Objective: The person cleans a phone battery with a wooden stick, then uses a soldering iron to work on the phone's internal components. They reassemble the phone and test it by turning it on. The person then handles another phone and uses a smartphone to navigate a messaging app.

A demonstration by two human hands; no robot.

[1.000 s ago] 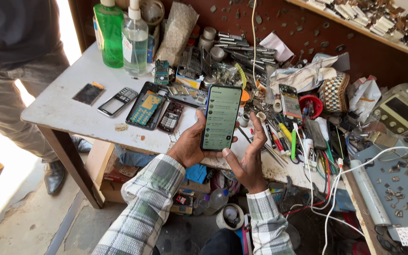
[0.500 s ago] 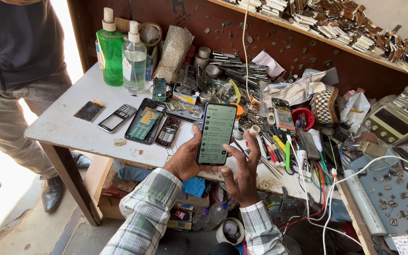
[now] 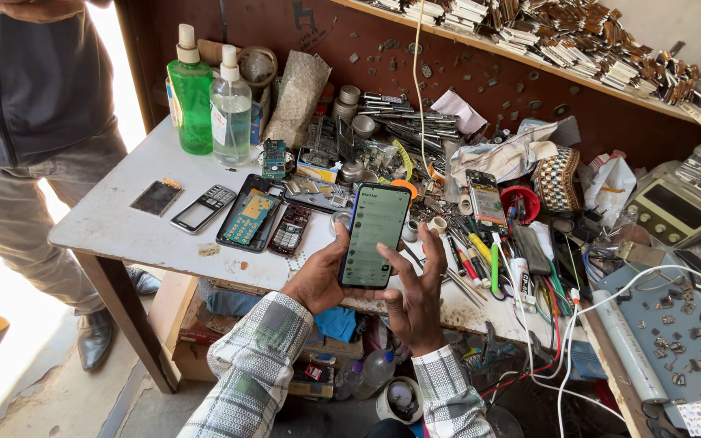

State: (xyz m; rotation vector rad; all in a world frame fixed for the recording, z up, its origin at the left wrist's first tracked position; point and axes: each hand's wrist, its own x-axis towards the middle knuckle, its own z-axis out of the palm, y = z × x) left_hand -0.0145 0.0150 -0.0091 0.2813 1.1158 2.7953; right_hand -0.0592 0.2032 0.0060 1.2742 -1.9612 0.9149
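My left hand (image 3: pixel 316 280) wraps the phone (image 3: pixel 375 235) from behind, fingers closed on its edges, holding it upright over the table (image 3: pixel 123 227) edge — screen facing me. My right hand (image 3: pixel 415 296) is spread open beside it, thumb (image 3: pixel 389 258) free to tap.

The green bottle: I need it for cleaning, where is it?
Head view, far left of the table: the green bottle stands beside the clear bottle.
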